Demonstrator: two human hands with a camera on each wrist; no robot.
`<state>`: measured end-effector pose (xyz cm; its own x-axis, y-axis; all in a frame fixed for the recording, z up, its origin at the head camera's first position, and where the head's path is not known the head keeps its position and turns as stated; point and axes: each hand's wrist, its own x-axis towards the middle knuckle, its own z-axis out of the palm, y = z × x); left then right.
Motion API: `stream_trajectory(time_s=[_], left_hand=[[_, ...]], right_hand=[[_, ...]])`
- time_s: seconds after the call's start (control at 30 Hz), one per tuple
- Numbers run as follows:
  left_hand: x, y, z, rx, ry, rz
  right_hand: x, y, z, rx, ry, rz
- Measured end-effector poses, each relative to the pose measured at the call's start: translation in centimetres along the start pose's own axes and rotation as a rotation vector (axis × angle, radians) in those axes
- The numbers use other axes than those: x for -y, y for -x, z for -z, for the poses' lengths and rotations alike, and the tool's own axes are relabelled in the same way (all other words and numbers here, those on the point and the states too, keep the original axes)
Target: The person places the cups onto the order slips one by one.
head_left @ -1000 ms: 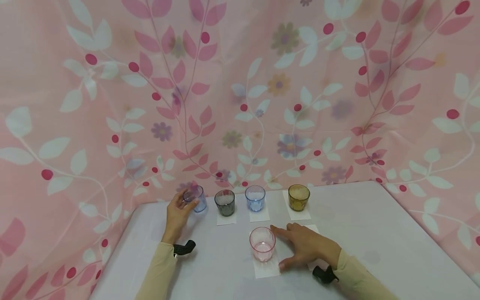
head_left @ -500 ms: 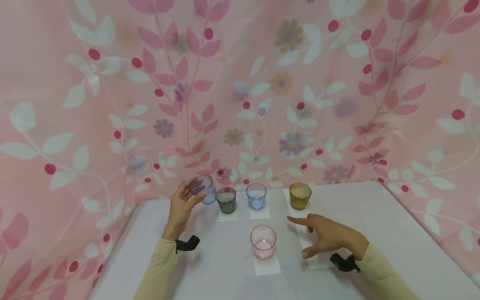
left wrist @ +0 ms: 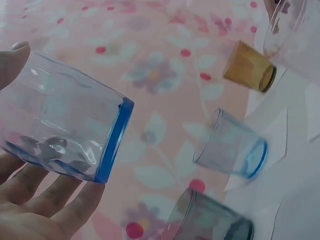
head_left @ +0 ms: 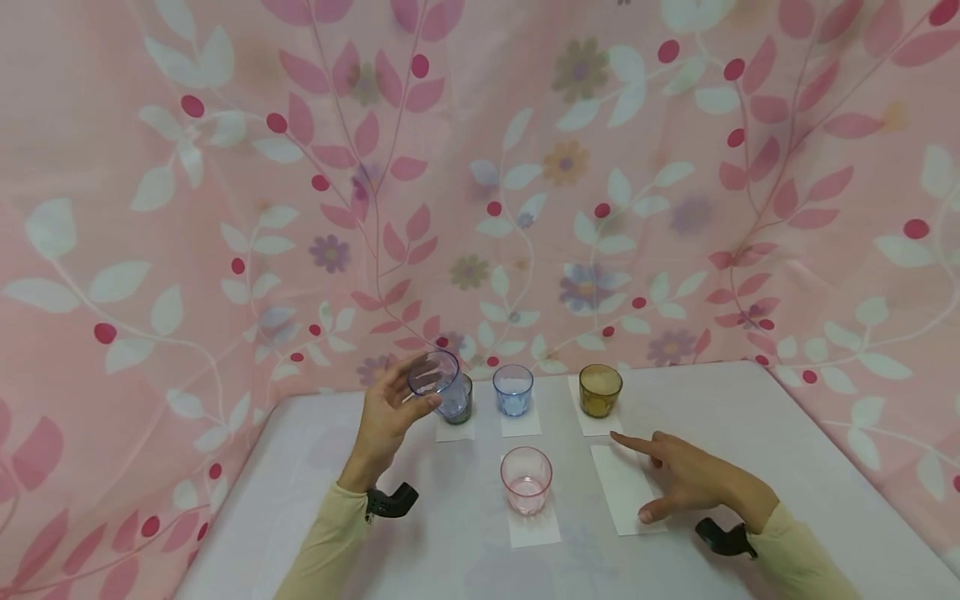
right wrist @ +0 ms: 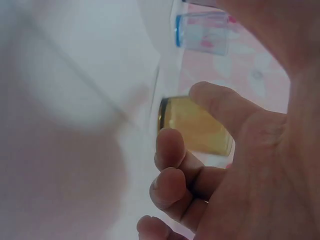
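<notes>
My left hand (head_left: 384, 421) holds a clear blue-tinted glass (head_left: 437, 385), thumb on one side and fingers on the other. The glass is tilted and partly covers a grey glass (head_left: 467, 407) in the head view. In the left wrist view, the held glass's thick blue base (left wrist: 114, 142) faces right. My right hand (head_left: 690, 475) holds nothing and hovers over a white paper slip (head_left: 621, 500), index finger stretched out and the others bent loosely. Nearest its fingertip is an amber glass (head_left: 600, 393). A pink glass (head_left: 526, 487) stands left of that hand.
Another blue glass (head_left: 513, 393) stands on a paper slip between the grey and amber glasses. The pink glass has its own slip (head_left: 536, 533). A white cloth (head_left: 300, 467) covers the table, and a pink floral curtain (head_left: 465, 167) hangs behind it.
My left hand has raised the blue glass and carried it right, in front of the grey one. My right hand has moved right, away from the pink glass, uncovering the paper slip.
</notes>
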<state>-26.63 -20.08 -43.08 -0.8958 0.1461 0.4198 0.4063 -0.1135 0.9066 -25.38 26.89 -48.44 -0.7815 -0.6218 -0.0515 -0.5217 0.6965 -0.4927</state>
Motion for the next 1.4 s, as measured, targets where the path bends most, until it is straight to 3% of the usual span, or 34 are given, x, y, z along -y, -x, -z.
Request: stream_trajectory(time_s=[0.13, 0.27, 0.43, 0.63, 0.87, 1.1, 1.4], left_hand=[[-0.3, 0.5, -1.5, 0.046, -0.011, 0.016], [-0.1, 0.9, -3.1, 0.101, -0.022, 0.001], [0.1, 1.4, -5.2, 0.182, -0.042, -0.036], [0.4, 2.1, -7.0, 0.252, -0.038, -0.034], [0.6, 2.9, -8.4, 0.284, -0.027, -0.001], [-0.1, 3.8, -9.8, 0.318, -0.028, -0.042], [-0.9, 5.9, -13.0, 0.355, -0.065, -0.046]], right_hand=[[-1.1, 1.2, -0.3, -0.021, -0.003, -0.045], [-2.2, 1.9, -0.9, -0.052, 0.008, -0.029], [-2.9, 1.9, -1.3, -0.081, 0.004, -0.003], [-2.8, 1.6, -1.4, -0.048, 0.003, -0.048], [-2.9, 1.5, -1.5, -0.034, 0.022, -0.075], [-2.8, 1.7, -1.7, -0.028, 0.016, -0.087], [-2.7, 1.5, -1.9, -0.025, 0.034, -0.135]])
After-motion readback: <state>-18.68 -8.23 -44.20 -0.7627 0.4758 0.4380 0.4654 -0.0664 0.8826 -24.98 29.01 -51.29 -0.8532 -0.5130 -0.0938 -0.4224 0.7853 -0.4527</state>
